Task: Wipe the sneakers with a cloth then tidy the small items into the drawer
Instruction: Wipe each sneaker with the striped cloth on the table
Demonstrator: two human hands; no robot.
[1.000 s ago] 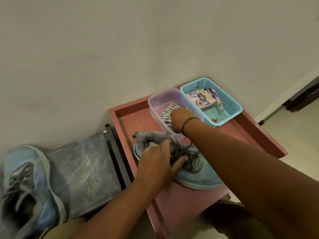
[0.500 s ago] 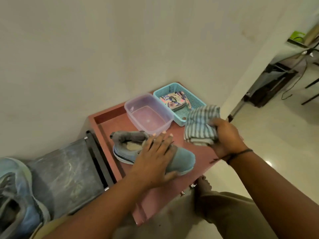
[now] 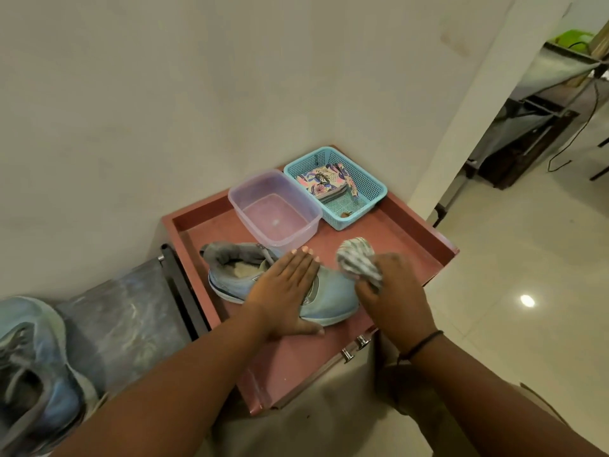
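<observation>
Now right hand (image 3: pixel 393 291) with cloth (image 3: pixel 357 263) at sneaker (image 3: pixel 333 291) toe.

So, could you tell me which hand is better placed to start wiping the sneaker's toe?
The right hand: it already grips the bunched cloth beside the sneaker toe, while the left hand lies flat on the laces, steadying it.

Your light blue sneaker (image 3: pixel 333 293) is lying on its sole on the red surface (image 3: pixel 296 357), toe pointing right. Your striped cloth (image 3: pixel 357 262) is sitting bunched up at the toe. The other blue sneaker (image 3: pixel 31 351) is waiting far left, well apart.
</observation>
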